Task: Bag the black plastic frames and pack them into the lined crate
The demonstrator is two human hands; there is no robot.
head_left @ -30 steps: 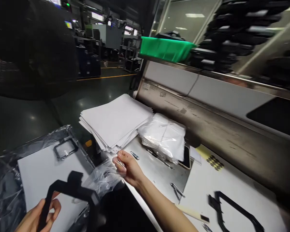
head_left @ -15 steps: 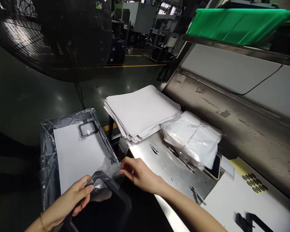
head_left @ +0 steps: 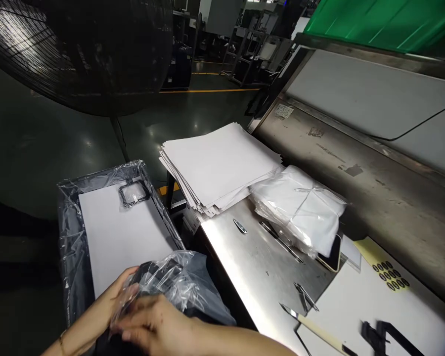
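Observation:
A clear plastic bag (head_left: 187,284) with something dark in or behind it lies across both hands at the bottom of the view. My left hand (head_left: 114,296) is closed on the bag's left side, its fingertips partly covered by film. In front of it, my right hand (head_left: 159,324) has its fingers bent against the loose film at the bag's lower left edge. The exact shape of the dark part is hidden by shiny folds. Beyond them stands a plastic-lined box (head_left: 65,237), holding a white sheet (head_left: 122,232) with a bagged black frame (head_left: 133,194) on it.
On the metal bench (head_left: 226,252) lie a stack of white sheets (head_left: 222,163), a tied bundle of plastic bags (head_left: 304,207), nippers (head_left: 304,296), a knife (head_left: 319,332), round stickers (head_left: 391,276) and a black part (head_left: 374,336). A large fan (head_left: 107,54) stands at upper left.
My right hand has moved left and down to beside my left hand. The plastic, bunched between the hands before, now spreads over the dark part. The view has shifted, and the knife has come into sight.

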